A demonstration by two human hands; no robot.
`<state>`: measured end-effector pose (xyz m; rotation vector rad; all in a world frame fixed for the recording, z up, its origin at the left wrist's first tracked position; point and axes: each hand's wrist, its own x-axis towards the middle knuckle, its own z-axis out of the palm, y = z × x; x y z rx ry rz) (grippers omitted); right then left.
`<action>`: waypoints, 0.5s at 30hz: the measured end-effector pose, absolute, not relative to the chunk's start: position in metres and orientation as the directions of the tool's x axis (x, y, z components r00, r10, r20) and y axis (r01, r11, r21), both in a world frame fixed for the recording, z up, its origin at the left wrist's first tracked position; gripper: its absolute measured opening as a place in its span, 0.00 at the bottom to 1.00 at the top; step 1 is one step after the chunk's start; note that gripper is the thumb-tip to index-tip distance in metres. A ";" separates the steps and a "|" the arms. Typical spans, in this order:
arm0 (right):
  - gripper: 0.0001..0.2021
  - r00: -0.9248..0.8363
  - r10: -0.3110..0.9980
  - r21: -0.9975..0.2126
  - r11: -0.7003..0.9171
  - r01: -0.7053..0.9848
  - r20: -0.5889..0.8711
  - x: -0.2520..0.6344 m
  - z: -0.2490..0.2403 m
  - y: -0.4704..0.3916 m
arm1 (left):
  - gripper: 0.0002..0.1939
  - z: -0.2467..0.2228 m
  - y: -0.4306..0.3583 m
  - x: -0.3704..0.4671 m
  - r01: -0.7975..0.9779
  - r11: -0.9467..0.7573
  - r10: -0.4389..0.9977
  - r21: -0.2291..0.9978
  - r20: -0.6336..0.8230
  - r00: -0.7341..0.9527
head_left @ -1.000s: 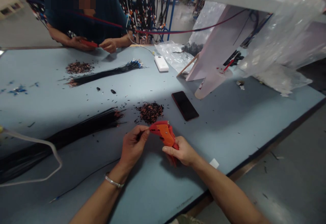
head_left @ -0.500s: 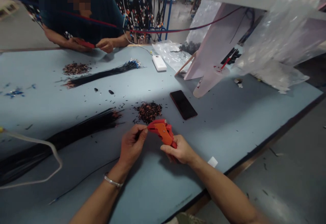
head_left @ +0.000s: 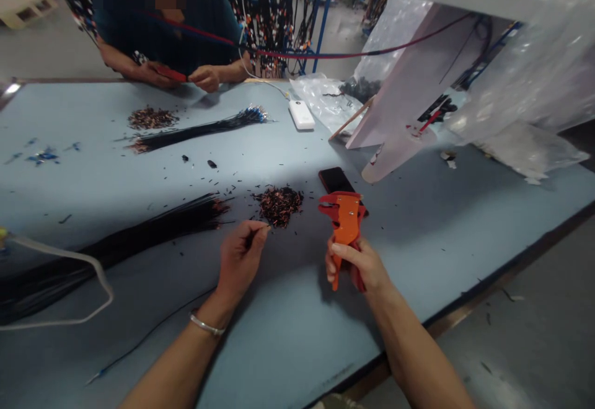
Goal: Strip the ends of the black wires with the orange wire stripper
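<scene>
In the head view, a thin dark wire [head_left: 268, 228] is pinched by its tip in the grip of the left hand [head_left: 240, 254], between thumb and forefinger, just beside the heap of black and copper-coloured clippings [head_left: 280, 206], on its near side. A red-and-orange hand tool [head_left: 346, 218] is grasped by the handles in the right hand [head_left: 357, 263], to the right of the heap. The tool has just been drawn away from the wire tip; its red jaws are seen parted, and the wire end is left outside them. Whether a clipping is caught in them cannot be told.

A black wire bundle [head_left: 153, 229] is laid to the left of the heap. A dark phone [head_left: 334, 178] is set to its right, partly covered from sight by the tool; whether the two are touching cannot be told. Beyond the heap, a white rectangular power bank [head_left: 301, 115] is seen, and at the far side a red tool [head_left: 170, 74] is held by a co-worker [head_left: 204, 37].

The blue-grey desk [head_left: 288, 334] is bounded by a dark slanting edge to the right of and nearer than the heap. Between the two hands, and from the right hand out to that edge, the desk's surface is seen.
</scene>
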<state>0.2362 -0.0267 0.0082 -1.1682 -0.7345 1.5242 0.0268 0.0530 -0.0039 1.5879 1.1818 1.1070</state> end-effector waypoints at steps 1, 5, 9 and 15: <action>0.14 -0.015 0.955 -0.895 -0.284 -0.344 -0.297 0.236 0.008 -0.025 | 0.09 -0.004 0.053 0.027 0.214 -0.191 0.973 0.958 0.156 0.170; 0.17 -0.168 0.953 -0.925 -0.287 -0.247 -0.251 0.227 0.003 -0.021 | 0.08 -0.005 0.050 0.030 0.176 -0.170 0.975 0.970 0.139 0.176; 0.17 -0.145 0.969 -0.962 -0.221 -0.161 -0.199 0.225 0.005 -0.023 | 0.08 -0.005 0.047 0.033 0.108 -0.116 0.977 0.987 0.094 0.189; 0.09 0.040 0.977 -0.864 0.165 0.475 0.209 0.224 0.007 -0.027 | 0.09 -0.010 0.047 0.037 -0.020 0.005 0.981 1.000 -0.001 0.196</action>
